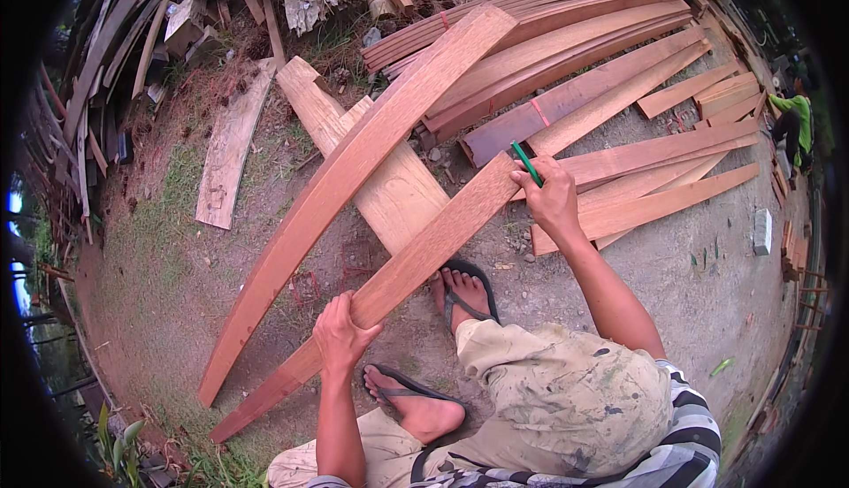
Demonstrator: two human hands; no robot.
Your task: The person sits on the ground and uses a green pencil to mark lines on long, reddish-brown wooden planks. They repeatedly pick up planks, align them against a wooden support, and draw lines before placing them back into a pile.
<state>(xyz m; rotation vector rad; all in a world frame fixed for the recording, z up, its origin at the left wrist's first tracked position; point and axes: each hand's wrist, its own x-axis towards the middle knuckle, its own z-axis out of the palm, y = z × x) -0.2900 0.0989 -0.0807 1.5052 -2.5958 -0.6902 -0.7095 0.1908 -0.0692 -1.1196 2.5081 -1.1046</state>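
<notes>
A long reddish-brown wooden board (424, 249) slants across in front of me. My left hand (345, 332) grips it nearer its lower end. At the upper end, my right hand (549, 189) holds a slim green pencil or marker (526, 164), and its fingertips touch the board's corner. Under the board lies a pale, wide plank (398, 199) with a notched far part. A second long reddish board (345, 183) crosses that plank farther out, roughly parallel to the one I hold.
Stacked reddish boards (564, 57), some tied with red string, lie at the upper right, with loose boards (650, 203) below them. A weathered plank (232, 150) and scrap timber (192, 17) are at the left. A pale block (762, 231) and a person in green (796, 120) are far right.
</notes>
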